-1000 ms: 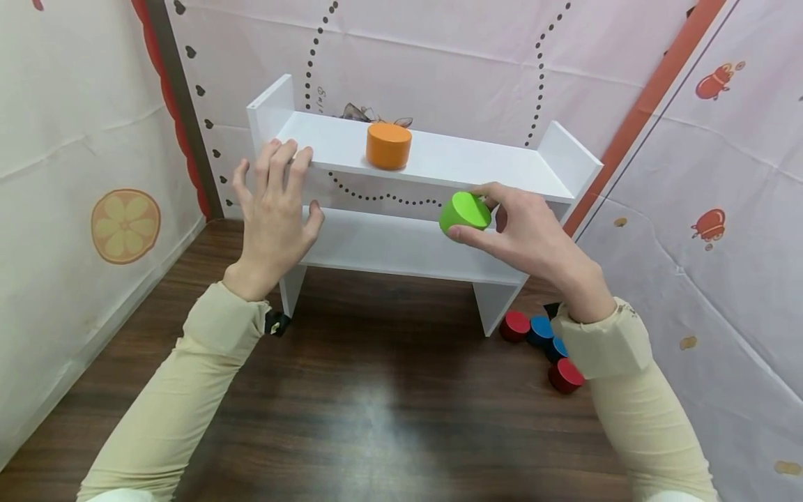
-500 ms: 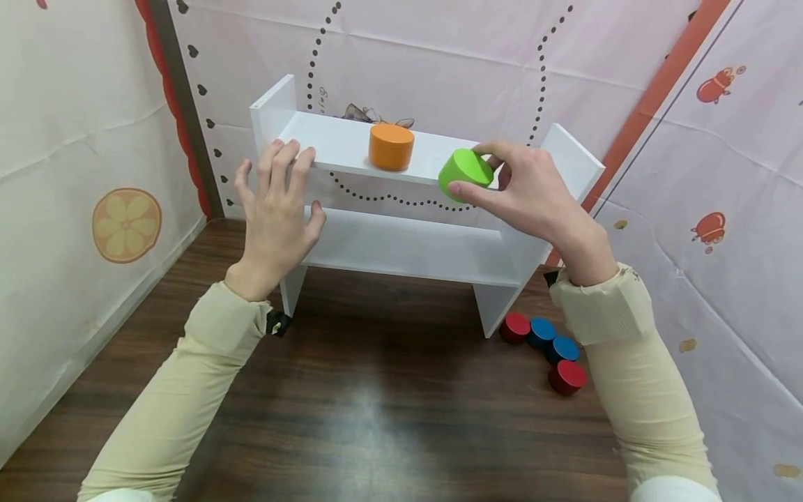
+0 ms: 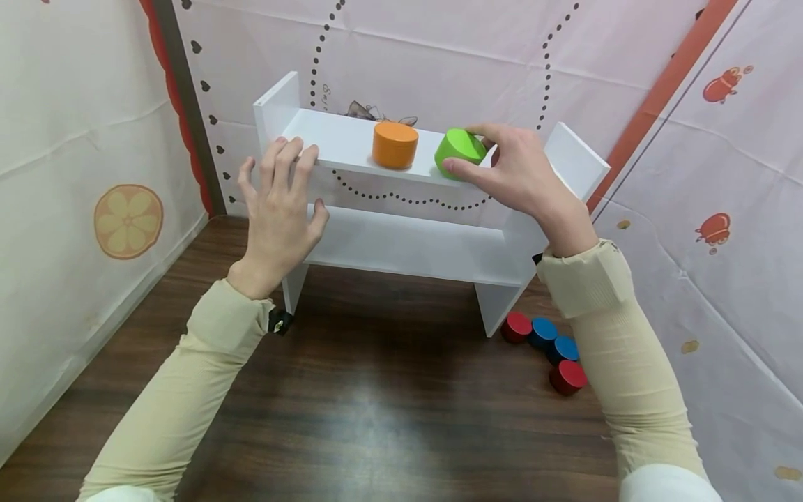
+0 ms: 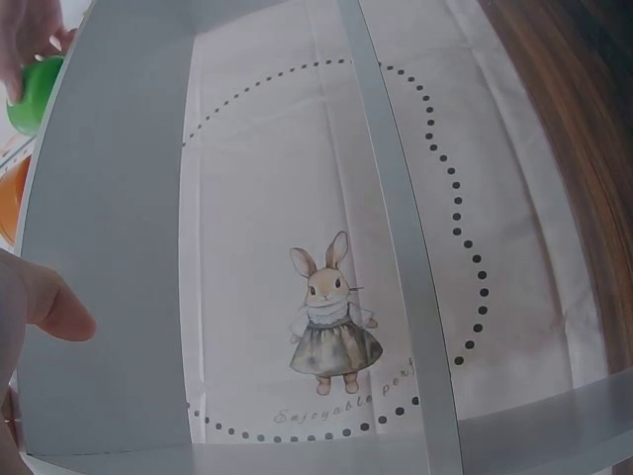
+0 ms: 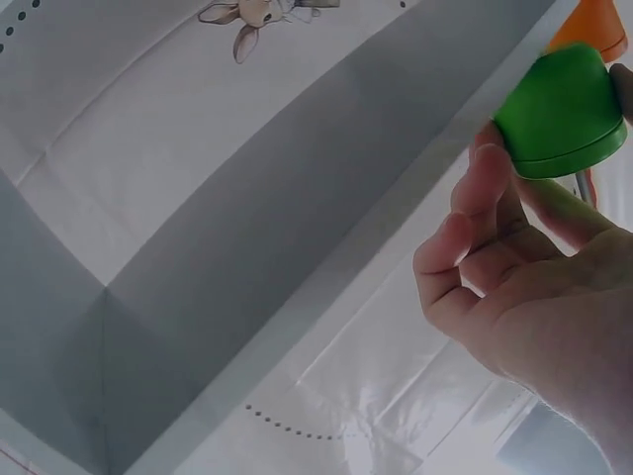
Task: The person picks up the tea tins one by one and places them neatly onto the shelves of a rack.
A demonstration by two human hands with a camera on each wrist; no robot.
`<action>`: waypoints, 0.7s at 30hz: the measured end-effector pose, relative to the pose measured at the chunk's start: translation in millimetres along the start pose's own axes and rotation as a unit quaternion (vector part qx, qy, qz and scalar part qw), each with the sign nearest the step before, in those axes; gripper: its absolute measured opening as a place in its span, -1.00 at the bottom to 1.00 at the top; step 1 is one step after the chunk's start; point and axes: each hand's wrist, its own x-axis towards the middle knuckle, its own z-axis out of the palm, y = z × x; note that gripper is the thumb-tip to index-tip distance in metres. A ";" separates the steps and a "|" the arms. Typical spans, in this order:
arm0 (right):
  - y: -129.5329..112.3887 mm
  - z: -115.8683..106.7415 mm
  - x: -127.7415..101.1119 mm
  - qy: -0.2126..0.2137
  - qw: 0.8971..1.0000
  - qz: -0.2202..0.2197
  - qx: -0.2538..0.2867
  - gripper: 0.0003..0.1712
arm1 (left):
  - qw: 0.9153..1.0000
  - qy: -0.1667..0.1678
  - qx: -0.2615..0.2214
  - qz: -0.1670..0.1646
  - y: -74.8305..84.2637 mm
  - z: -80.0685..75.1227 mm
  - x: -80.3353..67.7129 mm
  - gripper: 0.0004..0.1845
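A green round tin (image 3: 456, 148), with a seam near one end, is pinched between the thumb and fingers of my right hand (image 3: 523, 171). It is tilted slightly and overlaps the top board's front edge in the head view. To its left an orange round tin (image 3: 394, 146) stands upright on the top board of a white shelf (image 3: 341, 139). My left hand (image 3: 276, 216) has its spread fingers on that board's front edge near the left end, its thumb pointing off below. In the left wrist view the thumb (image 4: 64, 309) overlaps the board's underside.
On the dark wood floor, right of the shelf, stand two red tins (image 3: 568, 377) and two blue tins (image 3: 543, 332) close together. The shelf has a lower board (image 3: 401, 244) and raised side panels (image 3: 580, 160). Printed cloth walls (image 3: 721, 293) enclose the space.
My right hand has lifted the green tin from in front of the lower board up to the top board's level, beside the orange tin. The left hand has stayed in place on the edge.
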 end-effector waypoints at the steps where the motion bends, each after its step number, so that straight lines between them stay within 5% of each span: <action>1: 0.8 0.5 1.3 -0.002 1.000 0.003 0.001 -0.28 | 1.000 0.001 0.000 0.001 0.0 0.2 0.2 -0.28; 21: 4.4 7.7 10.7 -0.021 0.999 0.028 0.012 -0.22 | 1.000 -0.002 0.002 -0.001 1.2 0.3 0.8 -0.29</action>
